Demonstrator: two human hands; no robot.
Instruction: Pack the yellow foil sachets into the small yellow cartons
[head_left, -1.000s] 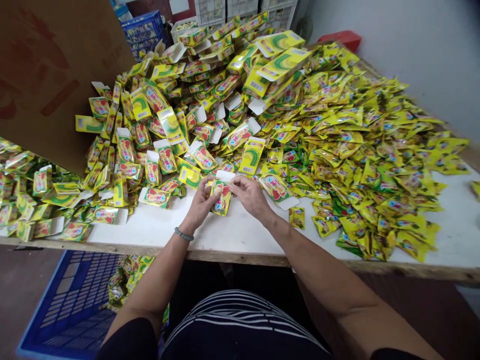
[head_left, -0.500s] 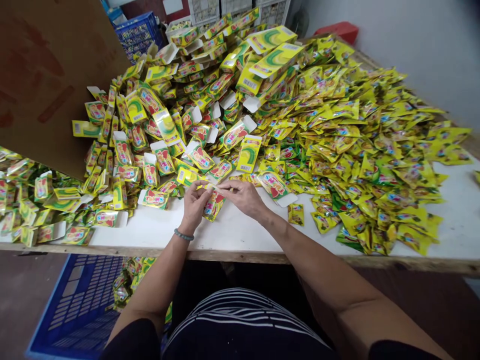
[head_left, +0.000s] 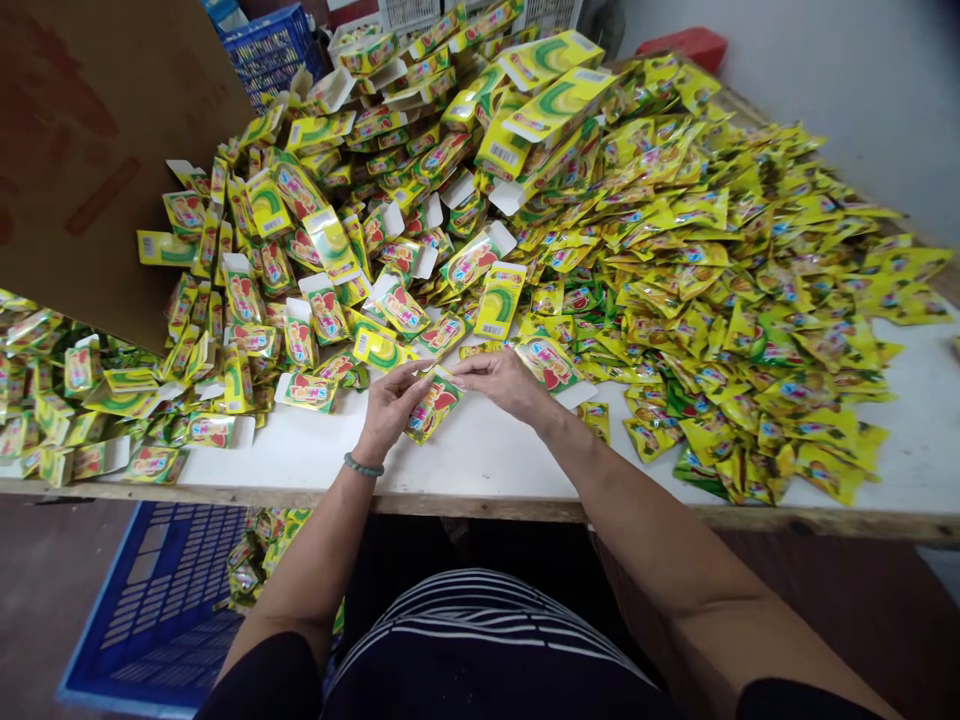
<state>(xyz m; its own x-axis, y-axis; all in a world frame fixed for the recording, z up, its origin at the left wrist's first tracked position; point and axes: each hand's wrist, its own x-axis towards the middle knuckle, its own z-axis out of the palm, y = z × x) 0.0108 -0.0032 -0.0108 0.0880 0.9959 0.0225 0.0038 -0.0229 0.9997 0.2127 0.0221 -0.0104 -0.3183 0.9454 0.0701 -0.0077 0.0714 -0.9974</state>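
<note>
My left hand (head_left: 390, 405) and my right hand (head_left: 504, 381) both grip one small yellow carton (head_left: 433, 405) with a red picture, held just above the white table (head_left: 480, 460) near its front edge. Its top end lies between my fingertips, and I cannot make out its flap. A heap of the same small cartons (head_left: 330, 270), many with white flaps open, lies behind and to the left of my hands. To the right spreads a wide layer of flat yellow sachets (head_left: 750, 280).
A large brown cardboard sheet (head_left: 97, 150) leans over the table's left side. A blue plastic crate (head_left: 157, 610) holding some cartons stands on the floor at lower left. More crates and a red box (head_left: 686, 45) stand at the back. A grey wall runs along the right.
The carton's white top flap, open a second ago, no longer shows. My hands have shifted a little and the carton is tilted more to the right.
</note>
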